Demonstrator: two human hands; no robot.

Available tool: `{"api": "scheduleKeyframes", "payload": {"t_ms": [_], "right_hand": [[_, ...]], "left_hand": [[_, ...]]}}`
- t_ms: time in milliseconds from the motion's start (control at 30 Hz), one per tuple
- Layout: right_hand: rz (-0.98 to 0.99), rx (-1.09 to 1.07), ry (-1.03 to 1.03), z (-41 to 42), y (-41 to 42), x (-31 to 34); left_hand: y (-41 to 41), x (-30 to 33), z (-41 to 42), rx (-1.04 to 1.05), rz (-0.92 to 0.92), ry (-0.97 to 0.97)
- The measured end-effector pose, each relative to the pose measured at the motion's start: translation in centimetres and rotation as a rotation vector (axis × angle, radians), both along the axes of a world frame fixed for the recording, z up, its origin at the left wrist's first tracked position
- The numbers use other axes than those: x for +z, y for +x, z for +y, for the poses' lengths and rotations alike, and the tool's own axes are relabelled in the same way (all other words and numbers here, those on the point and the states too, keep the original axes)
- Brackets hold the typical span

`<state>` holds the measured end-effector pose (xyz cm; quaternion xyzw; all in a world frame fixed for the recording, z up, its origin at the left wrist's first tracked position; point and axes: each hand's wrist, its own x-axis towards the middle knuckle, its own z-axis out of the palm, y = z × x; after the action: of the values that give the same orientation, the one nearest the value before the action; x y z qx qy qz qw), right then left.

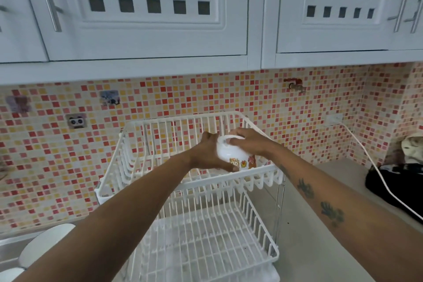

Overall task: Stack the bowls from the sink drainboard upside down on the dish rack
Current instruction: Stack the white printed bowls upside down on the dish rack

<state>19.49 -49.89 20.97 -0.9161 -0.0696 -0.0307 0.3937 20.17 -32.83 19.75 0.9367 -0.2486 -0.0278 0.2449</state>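
Note:
A white bowl (231,153) with cartoon animal prints along its rim is upside down over the top tier of the white wire dish rack (128,144). My left hand (208,153) grips its left side and lower rim. My right hand (249,139) rests on its raised foot and right side. I cannot tell whether the bowl touches the rack wires. More white bowls (43,245) lie on the steel sink drainboard (9,245) at the lower left, partly hidden by my left arm.
The rack's lower tier (206,247) holds nothing. White wall cupboards (146,18) hang low above the rack. A white cable (366,151) runs across the grey counter (306,231) to a black appliance (393,181) at the right. The mosaic tile wall is behind.

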Motion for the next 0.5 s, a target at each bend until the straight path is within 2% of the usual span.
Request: {"api": "scheduleKeyframes", "payload": {"t_ms": [167,400,500], "right_hand": [[0.016,0.073,-0.113,0.2,-0.5,-0.3],[0.001,0.066,-0.216,-0.1,0.1,-0.9],[0.013,0.058,-0.215,0.3,0.1,-0.8]], "left_hand": [[0.1,-0.6,-0.2,0.018,0.000,0.046],[3.5,-2.5,-0.3,0.028,0.079,-0.067],[2.1,-1.6,-0.1,0.044,0.128,-0.027]]}}
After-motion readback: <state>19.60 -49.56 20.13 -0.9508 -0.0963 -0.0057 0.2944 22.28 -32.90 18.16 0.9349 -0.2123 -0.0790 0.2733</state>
